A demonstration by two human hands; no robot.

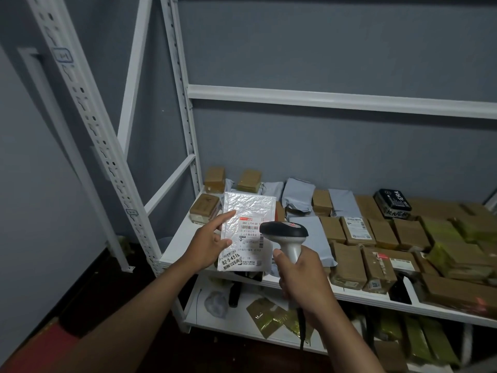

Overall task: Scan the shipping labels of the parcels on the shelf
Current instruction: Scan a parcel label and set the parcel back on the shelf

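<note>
Head view: left hand (208, 244) is pinching a white bubble mailer (248, 211) by its left edge, holding it up over the near left end of the white shelf (177, 246), shipping label (248, 238) facing the camera. Right hand (301, 275) is gripping the handle of a barcode scanner (285, 232), its dark head lying just right of the label. Brown cardboard parcels (349, 262) and grey poly bags (298, 195) are crowding the shelf to the right and far side.

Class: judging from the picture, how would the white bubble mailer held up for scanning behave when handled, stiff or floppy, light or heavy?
The white bubble mailer probably bends easily: its surface looks crinkled. It seems light, since the left hand holds it up by one edge. Its glossy film may be slippery.
</note>
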